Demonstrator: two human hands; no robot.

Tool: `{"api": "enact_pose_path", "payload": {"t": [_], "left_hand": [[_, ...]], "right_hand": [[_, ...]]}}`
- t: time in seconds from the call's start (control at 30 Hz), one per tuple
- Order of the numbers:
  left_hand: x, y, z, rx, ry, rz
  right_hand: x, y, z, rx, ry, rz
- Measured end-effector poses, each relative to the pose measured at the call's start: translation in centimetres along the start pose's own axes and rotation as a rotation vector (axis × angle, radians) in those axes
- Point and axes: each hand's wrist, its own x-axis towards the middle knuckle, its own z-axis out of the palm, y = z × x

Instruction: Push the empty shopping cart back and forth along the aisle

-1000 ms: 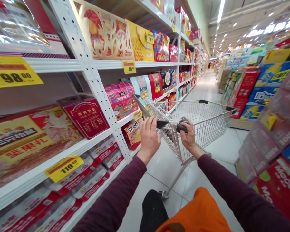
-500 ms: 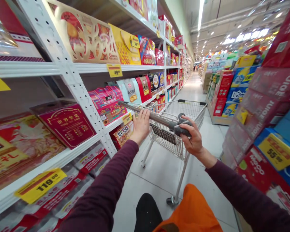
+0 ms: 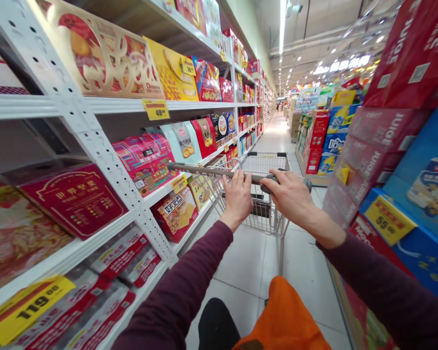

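Head view: shelves (image 3: pixel 113 105) left, stacked cartons (image 3: pixel 361 153) right, cart (image 3: pixel 261 208) between.

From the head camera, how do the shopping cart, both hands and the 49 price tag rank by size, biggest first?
1. Shopping cart
2. Right hand
3. Left hand
4. Price tag
The hands' real sizes are unsure; the right may just be nearer.

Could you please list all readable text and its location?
"119 00": lower-left price tag
"49": upper price tag
"55": right price tag
"世界坚果": maroon box
"好吃点": red box
"JUICE": stacked cartons
"哈": blue pack
Rest: too small, blurred or hidden.
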Motion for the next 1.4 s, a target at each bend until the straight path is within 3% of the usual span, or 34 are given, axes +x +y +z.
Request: {"api": "enact_pose_path", "payload": {"t": [0.13, 0.3, 0.37, 0.53, 0.63, 0.77, 0.9, 0.97, 1.1, 1.2, 1.3, 1.4], "left_hand": [[0.3, -0.3, 0.1, -0.053, -0.017, 0.111], [0.9, -2.9, 0.2, 0.019, -0.008, -0.094], [1.1, -2.9, 0.4, 0.031, -0.013, -0.092], [1.1, -1.5, 0.8, 0.036, -0.020, -0.026], [1.0, -2.1, 0.5, 0.054, -0.031, -0.028], [0.7, -4.1, -0.1, 0.077, -0.040, -0.159], [0.3, -4.5, -0.2, 0.071, -0.032, -0.158], [0.2, -4.1, -0.1, 0.057, -0.022, -0.171], [0.6, -3.3, -0.7, -0.025, 0.009, -0.179], [1.4, -2.4, -1.4, -0.134, 0.092, -0.101], [2.4, -1.2, -1.7, -0.238, 0.082, 0.009], [3.0, 0.0, -1.3, -0.235, 0.019, 0.043]], "right_hand": [[-0.1, 1.9, 0.2, 0.006, -0.039, -0.048], [-2.0, 6.5, -0.5, 0.042, -0.001, 0.060], [-1.8, 6.6, -0.1, 0.026, 0.001, 0.090], [1.5, 2.2, 2.1, 0.038, -0.033, 0.031], [2.6, 1.2, 2.7, 0.080, -0.056, 0.012], [0.8, 4.6, 1.7, 0.112, -0.050, 0.048], [-1.0, 7.4, 0.4, 0.080, -0.061, 0.163], [-0.5, 6.5, 0.4, 0.068, -0.074, 0.183], [3.1, 1.5, 2.2, 0.119, -0.104, 0.085], [5.8, -1.4, 3.7, 0.238, -0.104, 0.036], [6.4, -1.5, 4.4, 0.307, -0.069, 0.109], [4.6, 0.6, 4.4, 0.305, -0.068, 0.163]]}}
